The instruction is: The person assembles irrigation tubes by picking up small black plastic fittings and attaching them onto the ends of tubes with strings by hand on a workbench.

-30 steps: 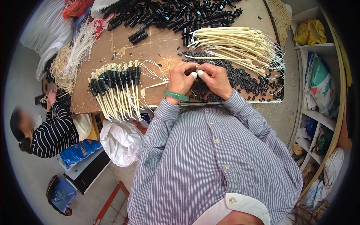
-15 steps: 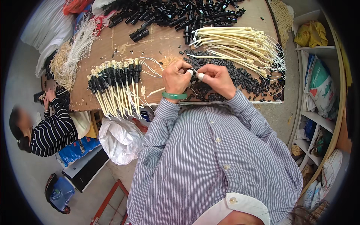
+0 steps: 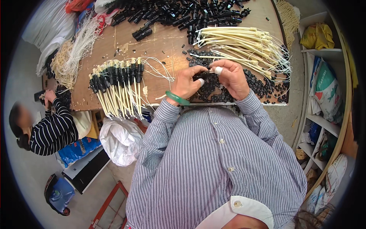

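Observation:
My left hand (image 3: 186, 84), with a green bangle (image 3: 177, 98) at the wrist and white tape on the thumb, is closed in a pinch. Facing it, my right hand (image 3: 233, 79) also pinches, its thumb taped white. Between the meeting fingertips shows a bit of thin pale cord (image 3: 211, 70), mostly hidden by the fingers. A cream tube end (image 3: 161, 98) sticks out beside my left wrist. Underneath both hands spreads a heap of small black plastic pieces (image 3: 249, 82). To the left lies a bundle of cream tubes with black fittings (image 3: 118, 82), trailing white cords.
Cream tubes with white cords (image 3: 232, 42) lie at the right. Larger black fittings (image 3: 190, 15) are piled along the far side of the wooden table (image 3: 156, 42). Loose cords (image 3: 72, 57) lie far left, near a seated co-worker (image 3: 51, 129). Shelves (image 3: 324, 49) stand right.
Both hands have shifted to the right and are still close together at the fingertips. The right hand has turned more upright. The cream tube end moved slightly right with them.

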The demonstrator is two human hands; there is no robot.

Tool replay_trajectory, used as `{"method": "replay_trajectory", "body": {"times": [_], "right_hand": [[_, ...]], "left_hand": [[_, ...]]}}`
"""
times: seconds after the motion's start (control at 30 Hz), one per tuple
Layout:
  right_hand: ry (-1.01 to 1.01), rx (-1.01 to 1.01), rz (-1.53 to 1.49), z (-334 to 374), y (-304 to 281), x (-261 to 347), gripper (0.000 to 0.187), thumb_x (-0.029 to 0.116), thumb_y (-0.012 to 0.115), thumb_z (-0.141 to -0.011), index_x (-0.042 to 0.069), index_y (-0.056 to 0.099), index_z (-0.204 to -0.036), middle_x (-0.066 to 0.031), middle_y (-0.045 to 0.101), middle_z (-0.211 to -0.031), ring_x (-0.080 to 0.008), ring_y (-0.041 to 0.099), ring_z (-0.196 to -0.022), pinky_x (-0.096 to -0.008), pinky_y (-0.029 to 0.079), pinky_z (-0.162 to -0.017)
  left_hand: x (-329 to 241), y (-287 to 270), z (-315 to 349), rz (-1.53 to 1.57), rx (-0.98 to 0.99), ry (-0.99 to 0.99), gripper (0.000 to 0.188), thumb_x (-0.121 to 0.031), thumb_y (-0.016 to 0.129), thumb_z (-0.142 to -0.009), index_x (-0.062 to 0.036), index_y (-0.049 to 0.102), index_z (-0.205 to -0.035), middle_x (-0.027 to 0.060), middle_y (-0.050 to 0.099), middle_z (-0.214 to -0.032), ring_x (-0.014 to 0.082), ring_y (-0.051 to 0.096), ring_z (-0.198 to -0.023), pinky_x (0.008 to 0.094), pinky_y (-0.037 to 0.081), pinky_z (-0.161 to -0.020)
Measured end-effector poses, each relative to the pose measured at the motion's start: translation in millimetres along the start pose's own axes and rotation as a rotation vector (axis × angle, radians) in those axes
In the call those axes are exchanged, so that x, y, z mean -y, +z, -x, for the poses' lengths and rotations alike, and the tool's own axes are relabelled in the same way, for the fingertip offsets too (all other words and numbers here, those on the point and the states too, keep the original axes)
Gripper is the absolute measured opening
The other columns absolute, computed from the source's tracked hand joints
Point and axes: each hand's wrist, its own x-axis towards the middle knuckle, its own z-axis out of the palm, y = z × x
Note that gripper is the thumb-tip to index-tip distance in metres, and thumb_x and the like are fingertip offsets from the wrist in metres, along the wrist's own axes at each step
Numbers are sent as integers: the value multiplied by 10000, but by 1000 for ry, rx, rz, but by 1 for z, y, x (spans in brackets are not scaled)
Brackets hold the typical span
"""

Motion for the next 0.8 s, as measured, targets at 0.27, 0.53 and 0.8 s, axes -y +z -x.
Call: {"method": "replay_trajectory", "body": {"times": [0.27, 0.53, 0.8], "right_hand": [[-662, 51, 1330, 3, 5, -16, 378, 92, 651, -760, 156, 669, -1132, -30, 691, -706, -175, 652, -548, -293, 506, -494], [-204, -79, 935, -12, 32, -16, 294, 112, 714, -793, 38, 599, -1052, -2, 497, -533, -89, 442, -452, -272, 364, -454], [-720, 27, 1369, 1, 31, -8, 379, 184, 716, -784, 62, 631, -1133, -93, 682, -959, -184, 664, -714, -290, 526, -617]], "left_hand": [[4, -5, 1, -80, -58, -206, 321, -50, 598, -711, -14, 677, -1020, 89, 674, -751, 149, 627, -661, 292, 497, -611], [-10, -10, 16, -597, -283, 105, 315, -70, 636, -687, -104, 693, -996, 120, 684, -869, 286, 661, -724, 362, 523, -626], [58, -107, 53, -1130, -964, -75, 253, -172, 675, -661, -117, 636, -904, 56, 596, -1067, 250, 493, -1085, 493, 272, -974]]}}
